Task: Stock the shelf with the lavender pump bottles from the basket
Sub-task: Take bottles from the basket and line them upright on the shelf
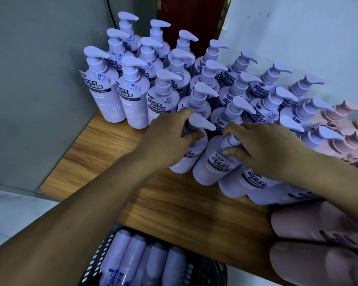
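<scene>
Several lavender pump bottles (135,93) stand in rows on the wooden shelf (174,203). My left hand (170,137) grips the neck of one lavender bottle (191,153) at the front of the group. My right hand (262,147) grips the pump neck of the neighbouring bottle (213,164), its pump head hidden under my fingers. Both bottles stand on the shelf, side by side. A black basket (95,259) below the shelf edge holds several more lavender bottles (132,259) lying down.
Pink pump bottles (343,124) fill the shelf's right side and near right corner (310,250). A grey panel (39,89) closes the shelf on the left, a white wall (298,38) stands behind. Bare wood shows at the front left.
</scene>
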`<action>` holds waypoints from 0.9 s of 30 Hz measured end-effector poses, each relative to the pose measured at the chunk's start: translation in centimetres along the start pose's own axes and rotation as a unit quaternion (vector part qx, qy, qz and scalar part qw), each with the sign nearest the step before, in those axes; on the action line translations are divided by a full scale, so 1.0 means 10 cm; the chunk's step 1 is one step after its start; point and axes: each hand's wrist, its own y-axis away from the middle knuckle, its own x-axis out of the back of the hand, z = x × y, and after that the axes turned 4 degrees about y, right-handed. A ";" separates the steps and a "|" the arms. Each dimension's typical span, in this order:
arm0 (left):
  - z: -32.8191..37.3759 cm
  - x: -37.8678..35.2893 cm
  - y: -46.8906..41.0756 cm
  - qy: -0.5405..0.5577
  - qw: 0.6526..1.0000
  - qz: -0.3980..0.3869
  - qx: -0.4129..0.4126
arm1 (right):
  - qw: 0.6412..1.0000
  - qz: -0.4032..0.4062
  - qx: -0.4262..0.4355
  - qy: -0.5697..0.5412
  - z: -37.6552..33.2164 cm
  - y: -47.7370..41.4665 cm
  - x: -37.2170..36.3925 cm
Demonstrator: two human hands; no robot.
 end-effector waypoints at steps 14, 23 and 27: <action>-0.12 -0.03 0.17 0.102 0.991 0.082 -0.010 | 0.991 0.121 -0.002 -0.050 -0.15 0.18 0.23; -0.23 -0.04 0.17 0.033 0.994 0.083 -0.057 | 0.991 0.053 -0.126 -0.007 -0.41 0.04 0.26; -0.27 -0.10 0.17 0.010 0.997 0.056 -0.047 | 0.987 0.001 -0.151 -0.057 -0.38 0.00 0.13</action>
